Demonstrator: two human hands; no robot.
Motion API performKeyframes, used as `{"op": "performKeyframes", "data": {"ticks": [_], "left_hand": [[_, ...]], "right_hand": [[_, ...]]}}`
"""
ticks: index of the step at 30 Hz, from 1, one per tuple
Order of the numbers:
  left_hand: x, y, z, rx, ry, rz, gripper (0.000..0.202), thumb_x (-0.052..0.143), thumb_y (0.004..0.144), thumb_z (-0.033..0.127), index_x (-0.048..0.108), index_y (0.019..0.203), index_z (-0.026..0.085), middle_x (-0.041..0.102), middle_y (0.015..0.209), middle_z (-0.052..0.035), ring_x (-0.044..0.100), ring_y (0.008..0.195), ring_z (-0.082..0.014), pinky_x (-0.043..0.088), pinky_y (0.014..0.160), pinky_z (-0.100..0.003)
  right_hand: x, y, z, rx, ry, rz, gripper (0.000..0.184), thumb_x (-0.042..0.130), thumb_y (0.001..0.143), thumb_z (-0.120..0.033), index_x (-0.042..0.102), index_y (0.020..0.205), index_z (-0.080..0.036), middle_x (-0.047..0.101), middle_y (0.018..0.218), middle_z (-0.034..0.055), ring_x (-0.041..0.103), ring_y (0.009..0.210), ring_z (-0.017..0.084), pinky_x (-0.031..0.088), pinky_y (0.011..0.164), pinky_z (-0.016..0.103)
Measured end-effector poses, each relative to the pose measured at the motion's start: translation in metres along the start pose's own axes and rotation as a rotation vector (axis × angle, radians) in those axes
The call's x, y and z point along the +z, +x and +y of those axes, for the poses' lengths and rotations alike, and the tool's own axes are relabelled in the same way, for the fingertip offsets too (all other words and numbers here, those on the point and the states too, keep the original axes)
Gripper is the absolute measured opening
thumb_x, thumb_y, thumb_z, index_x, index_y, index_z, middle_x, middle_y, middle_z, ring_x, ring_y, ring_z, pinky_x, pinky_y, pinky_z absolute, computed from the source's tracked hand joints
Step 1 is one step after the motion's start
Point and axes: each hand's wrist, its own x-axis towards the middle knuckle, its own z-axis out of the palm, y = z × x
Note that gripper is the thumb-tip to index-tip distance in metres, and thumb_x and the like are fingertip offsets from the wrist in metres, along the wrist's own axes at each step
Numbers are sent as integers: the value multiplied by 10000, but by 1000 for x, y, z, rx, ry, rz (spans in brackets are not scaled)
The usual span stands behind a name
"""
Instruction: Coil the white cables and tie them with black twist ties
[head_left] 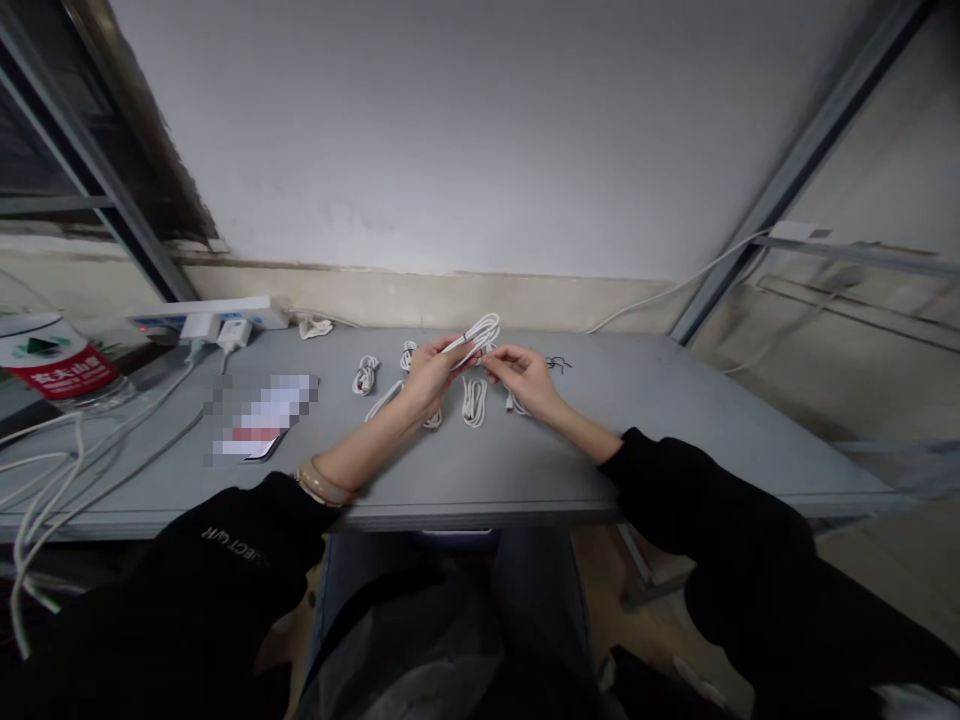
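My left hand [429,378] is closed around a coiled white cable [481,330], held up above the table with its loops pointing away to the right. A thin dark band crosses the coil near the fingers. Close beside it, my right hand [525,380] has thumb and index finger pinched together; whatever is between them is too small to make out. Below and around the hands lie several bundled white cables, among them one coil [474,402] under the hands and another [366,375] to the left. Small black ties [559,364] lie just past my right hand.
The grey table [660,430] meets a wall at the back. On the left lie a phone [266,420] and a power strip [255,310] with chargers plugged in. A red-and-white container [60,355] stands at the far left, with loose white cables [67,490] hanging over the front edge.
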Motion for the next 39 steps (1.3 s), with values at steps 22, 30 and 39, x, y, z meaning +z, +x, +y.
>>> {"op": "performKeyframes", "data": {"ticks": [22,30,39], "left_hand": [[-7,4,-9,241,427,75,50,705,687,168,716,734,153,706,725,-38,625,705,-165,494,757,-317],[-9,-2,-5,525,742,14,187,628,733,110,755,836,200,754,890,-60,654,856,-208,467,863,-333],[-11,-4,-4,560,785,-55,316,554,694,25,751,854,213,750,913,-43,649,919,-211,458,906,-338]], "right_hand": [[1,-2,-5,124,-58,-1,181,727,716,-320,614,659,-191,539,617,-29,448,585,106,358,590,273],[2,0,-2,356,371,-85,227,763,710,-368,624,710,-189,552,642,-23,494,595,100,402,569,255],[-3,3,-10,525,598,-168,127,660,787,-304,613,749,-192,614,746,23,529,663,137,477,635,289]]}}
